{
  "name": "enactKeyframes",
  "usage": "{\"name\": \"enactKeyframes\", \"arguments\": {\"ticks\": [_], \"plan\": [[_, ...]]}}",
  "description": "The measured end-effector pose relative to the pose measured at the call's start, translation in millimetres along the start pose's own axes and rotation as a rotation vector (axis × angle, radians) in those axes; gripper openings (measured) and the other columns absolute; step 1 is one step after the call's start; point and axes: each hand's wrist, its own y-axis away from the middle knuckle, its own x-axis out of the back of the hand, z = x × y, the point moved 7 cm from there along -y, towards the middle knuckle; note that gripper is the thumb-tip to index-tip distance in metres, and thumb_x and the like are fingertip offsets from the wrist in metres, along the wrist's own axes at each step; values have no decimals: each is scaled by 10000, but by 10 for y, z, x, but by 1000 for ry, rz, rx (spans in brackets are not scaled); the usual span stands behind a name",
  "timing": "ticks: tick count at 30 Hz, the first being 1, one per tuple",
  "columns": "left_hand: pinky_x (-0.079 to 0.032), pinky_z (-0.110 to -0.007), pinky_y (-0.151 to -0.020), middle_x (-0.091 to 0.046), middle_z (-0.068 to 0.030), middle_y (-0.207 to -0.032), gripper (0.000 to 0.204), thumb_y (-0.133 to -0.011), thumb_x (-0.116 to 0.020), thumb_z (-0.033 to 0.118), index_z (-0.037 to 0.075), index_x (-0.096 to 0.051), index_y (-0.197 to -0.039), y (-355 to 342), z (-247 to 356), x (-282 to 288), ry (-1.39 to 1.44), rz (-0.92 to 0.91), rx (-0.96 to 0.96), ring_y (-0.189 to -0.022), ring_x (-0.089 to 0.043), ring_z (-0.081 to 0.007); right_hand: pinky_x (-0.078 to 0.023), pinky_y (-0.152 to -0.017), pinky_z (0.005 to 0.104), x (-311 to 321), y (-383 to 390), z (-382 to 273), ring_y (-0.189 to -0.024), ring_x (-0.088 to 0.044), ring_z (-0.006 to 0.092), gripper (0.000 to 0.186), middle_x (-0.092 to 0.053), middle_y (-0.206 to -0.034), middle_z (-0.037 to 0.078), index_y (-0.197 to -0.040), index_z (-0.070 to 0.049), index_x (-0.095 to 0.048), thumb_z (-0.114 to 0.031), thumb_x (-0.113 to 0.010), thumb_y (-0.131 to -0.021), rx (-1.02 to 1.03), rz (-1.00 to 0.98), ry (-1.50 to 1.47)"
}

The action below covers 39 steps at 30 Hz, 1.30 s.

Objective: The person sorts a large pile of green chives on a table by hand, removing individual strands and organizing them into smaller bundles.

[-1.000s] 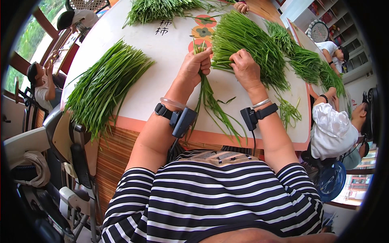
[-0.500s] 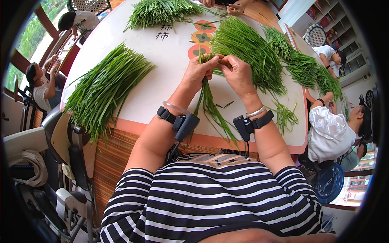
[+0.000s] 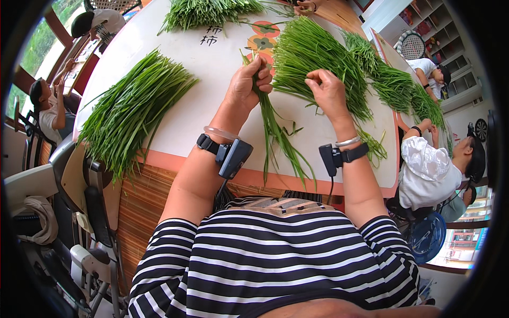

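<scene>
My left hand is closed around a small bunch of long green leaves, tips rising above the fist and long ends hanging over the pale table. My right hand is closed in a pinch just right of it, near the big pile of greens; whether anything is between its fingertips I cannot make out. Loose short strands lie beside my right forearm. Another pile lies at the left.
Greens lie at the far side near another person's hand. More bundles run along the right. Co-workers sit at left and right. A folded chair frame is at lower left.
My right hand met my left half a second ago and has since drawn back to the right. My left hand has risen slightly, still holding the bunch.
</scene>
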Motion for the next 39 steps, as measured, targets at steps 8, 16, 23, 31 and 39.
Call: {"name": "enactKeyframes", "arguments": {"ticks": [8,16,23,31,39], "plan": [[-236,-215,-457,-292,88,-585,192,-938,-635,237,164,-491,-835,83,-15,-103,-200,60,5,-497,-277,-46,-506,-670,407,-153,-93,-156,-810,-614,309,130,-588,-897,78,-872,-76,-620,-52,-706,-778,152,92,227],[-308,-216,-472,-406,85,-605,159,-902,-686,210,81,-666,-993,127,-87,-134,-520,169,-38,-510,-356,-44,-492,-562,295,-68,-132,-313,-596,-616,183,72,-655,-787,92,-881,-14,-614,-26,-674,-844,49,150,-158],[-360,-225,-479,-440,74,-616,162,-916,-674,227,70,-683,-957,99,-93,-96,-544,151,-46,-509,-389,-56,-460,-593,217,-259,-15,-438,-640,-546,47,24,-630,-721,-4,-888,-5,-640,-18,-658,-879,25,46,-247],[-519,-308,-633,-546,-36,-757,208,-1002,-517,230,38,-585,-957,21,129,105,-27,286,-150,-628,-512,-159,-480,-598,243,-168,84,-25,-649,-605,97,66,-657,-770,39,-915,-10,-661,-70,-640,-897,-180,-130,-162],[-282,-204,-486,-371,56,-658,218,-938,-631,228,52,-537,-1025,39,-57,-70,-217,22,27,-554,-347,-50,-506,-657,403,-218,-148,-133,-773,-626,308,88,-604,-898,91,-892,-93,-657,-95,-692,-812,125,64,252]]}}
